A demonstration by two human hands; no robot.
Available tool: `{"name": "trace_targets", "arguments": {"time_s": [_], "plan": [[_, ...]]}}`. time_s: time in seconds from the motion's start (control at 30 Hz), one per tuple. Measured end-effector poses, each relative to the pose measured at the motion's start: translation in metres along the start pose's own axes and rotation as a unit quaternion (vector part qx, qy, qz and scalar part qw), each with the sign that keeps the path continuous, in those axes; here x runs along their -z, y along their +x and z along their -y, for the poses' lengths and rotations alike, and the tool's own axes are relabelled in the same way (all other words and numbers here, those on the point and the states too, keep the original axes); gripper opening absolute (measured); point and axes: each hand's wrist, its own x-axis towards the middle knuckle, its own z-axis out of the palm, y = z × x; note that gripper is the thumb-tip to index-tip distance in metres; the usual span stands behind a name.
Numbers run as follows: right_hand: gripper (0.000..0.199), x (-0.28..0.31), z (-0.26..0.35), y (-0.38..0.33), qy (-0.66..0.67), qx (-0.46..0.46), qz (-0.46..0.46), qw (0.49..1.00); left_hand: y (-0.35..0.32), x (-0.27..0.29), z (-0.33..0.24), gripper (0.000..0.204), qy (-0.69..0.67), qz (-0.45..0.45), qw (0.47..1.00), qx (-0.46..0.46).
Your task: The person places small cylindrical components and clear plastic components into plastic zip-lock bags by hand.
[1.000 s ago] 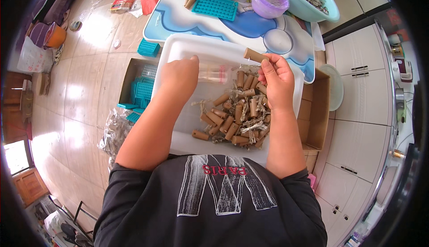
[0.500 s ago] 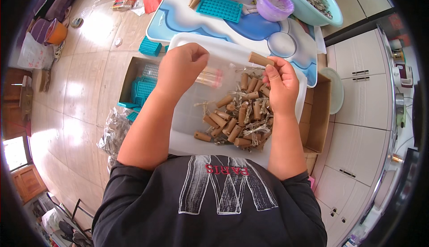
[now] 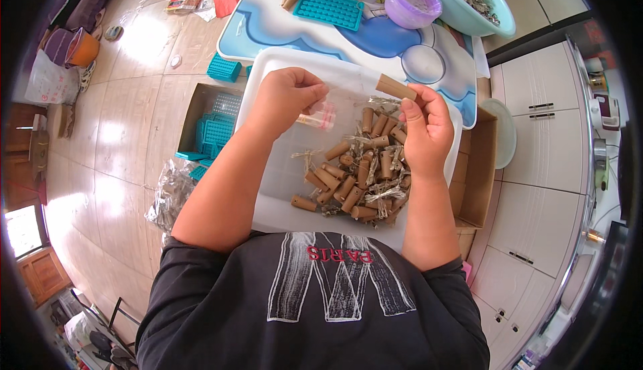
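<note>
Between the thumb and fingers of my right hand is a brown cork-like cylinder, held nearly level with its free end pointing left. My left hand is closed in a pinch to the left of it, apart from the cylinder; whatever its fingertips hold is too small to make out. Both hands are over a white plastic tub. Inside the tub, to the right, lies a pile of similar brown cylinders tangled with bundles of thin silvery wire. A clear packet with pink edges lies partly behind my left hand.
Behind the tub is a blue-and-white table bearing a teal tray, a purple bowl and a large pale-blue basin. Cardboard boxes flank the tub: one with teal trays on the left, another on the right.
My left hand has moved right, closer to the cylinder, and its pinched fingertips now show. My right hand keeps hold of the cylinder and has shifted only slightly.
</note>
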Motion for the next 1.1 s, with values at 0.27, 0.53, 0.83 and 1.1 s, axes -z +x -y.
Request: {"name": "trace_targets", "arguments": {"time_s": [0.27, 0.53, 0.83, 1.1], "plan": [[0.020, -0.001, -0.003, 0.000, -0.043, 0.036, -0.023, 0.998, -0.010, -0.001, -0.012, 0.017, -0.012, 0.042, 0.999, -0.007], [0.017, -0.003, -0.002, -0.002, -0.050, -0.024, 0.025, 0.998, -0.010, 0.000, -0.007, 0.016, -0.018, 0.054, 0.997, -0.052], [0.017, 0.000, -0.003, 0.001, -0.012, -0.124, 0.138, 0.983, -0.012, -0.005, -0.009, 0.024, -0.018, 0.170, 0.985, 0.011], [0.018, -0.007, -0.006, -0.001, 0.059, -0.178, 0.193, 0.963, -0.013, -0.008, -0.007, 0.029, -0.081, 0.207, 0.970, 0.096]]}}
